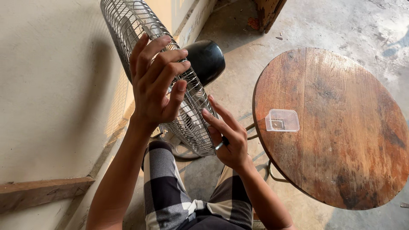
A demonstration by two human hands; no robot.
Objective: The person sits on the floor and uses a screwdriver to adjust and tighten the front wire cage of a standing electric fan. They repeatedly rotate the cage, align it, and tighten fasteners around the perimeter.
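A standing fan with a wire grille [128,25] and a black motor housing [206,59] stands in front of me, seen edge-on. My left hand [155,83] rests against the front of the grille, fingers curled over the wires. My right hand [226,136] touches the grille's lower rim from the other side. A small dark tool with a silver tip [221,142], perhaps a screwdriver, lies tucked in its palm. My legs in checked black-and-white shorts [170,191] show below.
A round worn wooden table [349,140] stands at the right, with a small clear plastic container [282,120] near its left edge. A pale wall [51,85] runs along the left. The floor [247,55] is bare concrete.
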